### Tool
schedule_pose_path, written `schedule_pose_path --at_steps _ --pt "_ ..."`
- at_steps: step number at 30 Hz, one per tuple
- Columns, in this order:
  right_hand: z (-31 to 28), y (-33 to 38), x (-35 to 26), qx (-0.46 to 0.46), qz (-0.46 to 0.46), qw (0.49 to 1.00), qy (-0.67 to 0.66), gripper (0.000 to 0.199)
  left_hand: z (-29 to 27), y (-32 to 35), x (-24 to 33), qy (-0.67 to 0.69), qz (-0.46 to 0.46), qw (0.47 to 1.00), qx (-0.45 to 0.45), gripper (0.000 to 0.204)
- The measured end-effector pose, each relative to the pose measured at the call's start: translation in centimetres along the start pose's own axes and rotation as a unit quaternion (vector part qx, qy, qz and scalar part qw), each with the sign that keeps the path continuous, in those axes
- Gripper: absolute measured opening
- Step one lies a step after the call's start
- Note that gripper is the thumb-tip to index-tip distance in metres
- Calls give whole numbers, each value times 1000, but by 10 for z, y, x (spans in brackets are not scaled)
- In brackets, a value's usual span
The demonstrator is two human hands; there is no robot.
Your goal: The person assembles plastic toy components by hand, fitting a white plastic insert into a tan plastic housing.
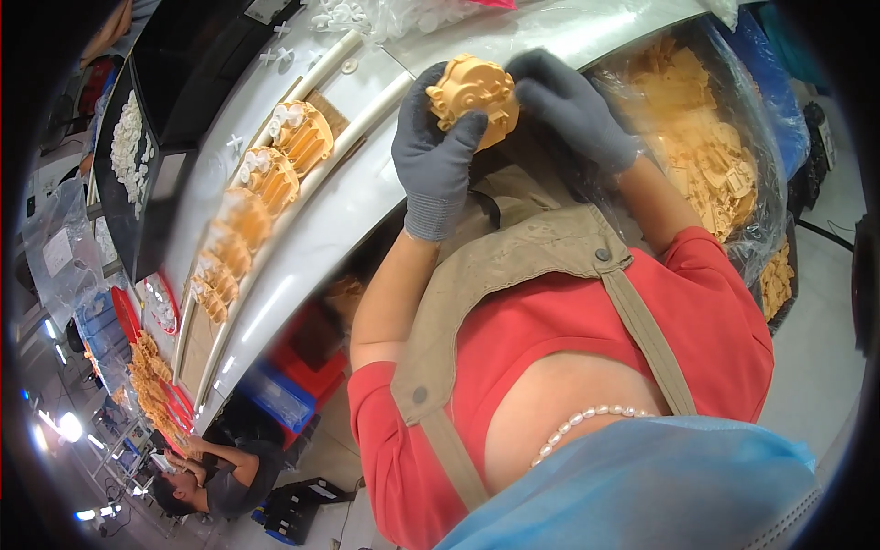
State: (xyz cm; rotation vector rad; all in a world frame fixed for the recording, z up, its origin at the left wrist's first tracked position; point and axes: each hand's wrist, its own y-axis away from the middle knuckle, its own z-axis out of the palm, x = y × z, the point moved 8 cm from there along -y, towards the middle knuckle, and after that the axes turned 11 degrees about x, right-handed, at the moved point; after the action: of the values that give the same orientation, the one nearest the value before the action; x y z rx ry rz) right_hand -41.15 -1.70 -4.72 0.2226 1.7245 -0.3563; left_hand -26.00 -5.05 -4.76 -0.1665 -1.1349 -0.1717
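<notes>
While both gloved hands hold the orange plastic part (pixel 472 96) up over the worktop (pixel 348 197), it could slip and drop, I think, because the gloves look soft and the part is bumpy and round. It might fall onto the worktop or down past its near edge to the floor. A small bit could also snap if it is squeezed too hard.

The left hand (pixel 438 151) is curled about halfway shut around the left and bottom side of the part, with the thumb pressed on its front. The right hand (pixel 568 105) is also partly shut, and its fingertips touch the right and top side of the part.

Left of the part, a row of more orange parts (pixel 266 183) sits on a belt. Right of the part is a clear bag of orange pieces (pixel 706 147). Far below and left of the part, another person (pixel 215 481) sits working.
</notes>
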Motion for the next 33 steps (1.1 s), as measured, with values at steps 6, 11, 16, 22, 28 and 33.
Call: schedule_pose_path --at_steps 6,11,16,22,28,33 --pt "14 -12 -33 96 -148 984 -29 40 13 11 2 -27 15 997 -69 53" --pt "18 -9 -41 107 -154 980 -62 41 12 14 16 -125 71 985 -90 50" --pt "28 -13 -34 144 -133 970 -145 39 6 16 28 -170 134 976 -17 43" --pt "31 -18 -19 128 -119 974 -145 40 1 13 27 -193 171 966 -25 43" --pt "36 -10 -25 103 -45 960 -257 45 -2 9 41 -199 195 958 -69 42" --pt "35 -14 -32 156 -115 965 -176 42 6 20 59 -281 264 922 -37 40"
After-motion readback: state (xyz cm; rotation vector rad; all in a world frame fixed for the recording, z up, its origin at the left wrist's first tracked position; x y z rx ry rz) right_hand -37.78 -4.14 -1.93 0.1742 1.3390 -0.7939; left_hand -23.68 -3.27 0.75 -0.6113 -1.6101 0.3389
